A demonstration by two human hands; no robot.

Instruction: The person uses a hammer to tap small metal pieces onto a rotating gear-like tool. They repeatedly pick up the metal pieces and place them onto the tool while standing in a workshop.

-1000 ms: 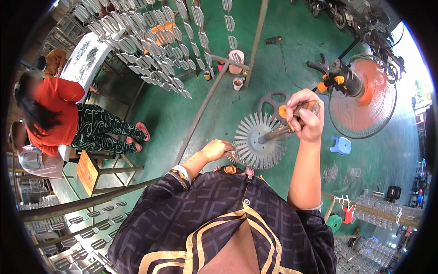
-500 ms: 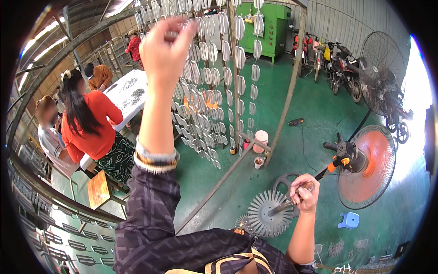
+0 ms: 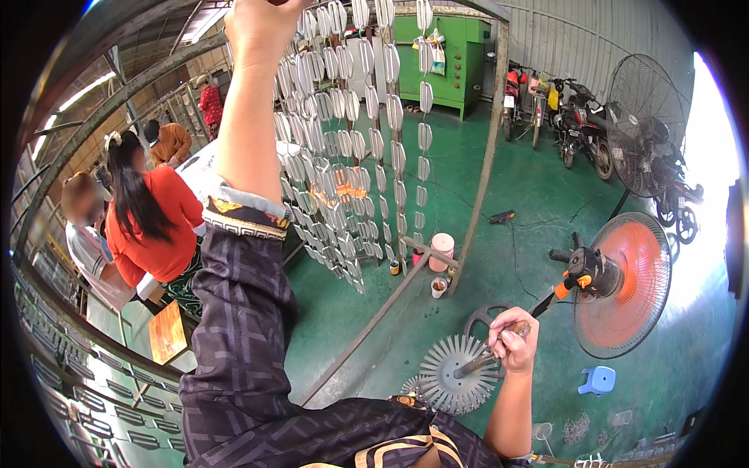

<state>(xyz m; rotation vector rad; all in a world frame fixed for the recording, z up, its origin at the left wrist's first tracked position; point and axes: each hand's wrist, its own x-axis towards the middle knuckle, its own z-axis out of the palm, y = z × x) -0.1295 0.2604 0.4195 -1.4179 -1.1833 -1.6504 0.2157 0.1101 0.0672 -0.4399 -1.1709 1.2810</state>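
My left hand [image 3: 261,27] is raised at the top edge, beside strands of silvery oval metal pieces [image 3: 394,113] hanging from a frame. Its fingers look curled, but the picture's edge cuts them off, and whatever they may hold is hidden. Lower right, my right hand [image 3: 513,343] is closed around the brown grip of a handle [image 3: 477,363]. The handle's metal shaft reaches down to the middle of a round grey disc [image 3: 446,376], which has slats radiating around its rim.
A rusty metal frame post [image 3: 493,148] and slanting bar [image 3: 363,335] stand ahead. To the right are an orange fan [image 3: 624,285], a blue stool [image 3: 599,380] and parked motorbikes [image 3: 581,129]. Several people work at a white table on the left, near a wooden stool [image 3: 168,334].
My left hand has risen and shifted slightly left, partly out of the picture. My right hand keeps its grip on the handle. The whole view has shifted slightly.
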